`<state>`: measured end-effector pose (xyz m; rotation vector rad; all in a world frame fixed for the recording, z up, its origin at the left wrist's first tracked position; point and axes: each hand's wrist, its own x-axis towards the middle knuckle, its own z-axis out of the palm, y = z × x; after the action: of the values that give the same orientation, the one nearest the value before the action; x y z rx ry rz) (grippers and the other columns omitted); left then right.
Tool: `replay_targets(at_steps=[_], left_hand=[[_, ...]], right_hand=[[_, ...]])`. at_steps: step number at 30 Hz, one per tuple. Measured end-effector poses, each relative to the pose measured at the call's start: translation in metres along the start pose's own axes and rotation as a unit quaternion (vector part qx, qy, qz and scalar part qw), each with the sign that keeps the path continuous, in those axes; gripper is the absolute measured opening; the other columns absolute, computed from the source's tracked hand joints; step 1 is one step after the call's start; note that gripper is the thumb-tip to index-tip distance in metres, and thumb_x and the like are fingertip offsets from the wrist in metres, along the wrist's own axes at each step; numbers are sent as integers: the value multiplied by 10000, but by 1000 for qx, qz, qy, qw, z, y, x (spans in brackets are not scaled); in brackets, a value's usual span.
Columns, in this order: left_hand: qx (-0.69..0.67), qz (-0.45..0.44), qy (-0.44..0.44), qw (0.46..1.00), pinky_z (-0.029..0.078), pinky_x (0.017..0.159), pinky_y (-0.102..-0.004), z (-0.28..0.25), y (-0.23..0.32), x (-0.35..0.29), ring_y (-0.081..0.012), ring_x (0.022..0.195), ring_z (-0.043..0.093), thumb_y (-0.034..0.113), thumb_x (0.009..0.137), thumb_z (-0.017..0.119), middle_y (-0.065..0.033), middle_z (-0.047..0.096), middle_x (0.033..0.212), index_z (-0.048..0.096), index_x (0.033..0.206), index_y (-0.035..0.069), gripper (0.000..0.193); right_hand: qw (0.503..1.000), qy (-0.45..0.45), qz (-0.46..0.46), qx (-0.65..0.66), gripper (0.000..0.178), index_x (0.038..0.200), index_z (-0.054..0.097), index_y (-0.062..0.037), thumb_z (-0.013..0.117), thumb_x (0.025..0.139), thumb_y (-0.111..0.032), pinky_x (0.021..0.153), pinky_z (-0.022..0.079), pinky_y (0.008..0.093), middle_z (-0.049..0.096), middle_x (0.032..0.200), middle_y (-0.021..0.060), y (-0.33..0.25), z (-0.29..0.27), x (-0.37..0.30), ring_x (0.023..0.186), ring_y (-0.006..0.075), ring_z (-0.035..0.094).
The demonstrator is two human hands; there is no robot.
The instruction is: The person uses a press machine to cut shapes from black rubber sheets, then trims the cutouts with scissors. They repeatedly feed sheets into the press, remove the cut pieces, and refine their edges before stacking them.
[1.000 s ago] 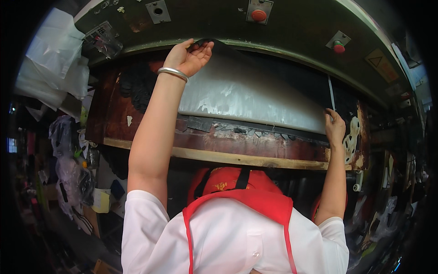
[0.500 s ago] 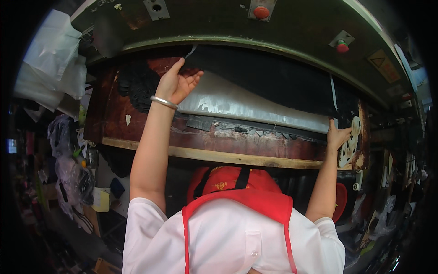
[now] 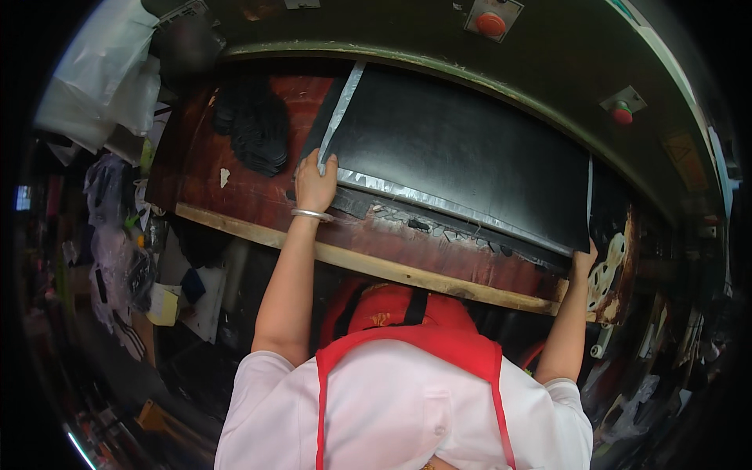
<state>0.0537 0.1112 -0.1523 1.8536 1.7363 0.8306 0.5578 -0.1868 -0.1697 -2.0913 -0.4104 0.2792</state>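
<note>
L hand (image 3: 316,186): at black sheet's (image 3: 462,149) front-L corner, thumb + fingertip beside pale strip's (image 3: 342,110) end; can't tell if you're pinching.
R hand (image 3: 583,260): at front-R corner; fingertips mostly hidden, grip unclear.
Black sheet: spread over silvery plate (image 3: 423,197), below green machine housing (image 3: 376,27).
Just changed: sheet's L side is fwd & lower vs. a moment ago.
Meaning: approx. only plate's front rim shows, i.e. it's nearly covered.
</note>
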Motion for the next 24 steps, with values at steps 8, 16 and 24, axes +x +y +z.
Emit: replay_targets(at_steps=[8,16,24], left_hand=[[27,-67,46,996,480,851,-460,-6,25,-11,-440,951,623,408,889,576,-293,646,976,628,1121,-36,504],[-11,-158,80,984,499,815,-418,-7,39,-8,-411,925,654,410,859,625,-310,651,921,653,1081,-63,523],[2,-188,70,980,500,776,-405,-17,55,-11,-392,833,672,405,856,629,-289,662,831,652,1095,-55,519]], right_hand=[[990,2,84,115,430,1187,617,41,636,875,-254,830,445,299,653,1054,68,-1,-3,-7,891,154,574],[965,-36,151,213,420,1224,571,-28,624,900,-292,973,419,368,618,1158,65,-1,-18,-5,1061,212,570],[936,-100,209,266,401,1215,573,-44,624,898,-286,988,418,381,616,1164,63,-15,-40,2,1080,218,566]])
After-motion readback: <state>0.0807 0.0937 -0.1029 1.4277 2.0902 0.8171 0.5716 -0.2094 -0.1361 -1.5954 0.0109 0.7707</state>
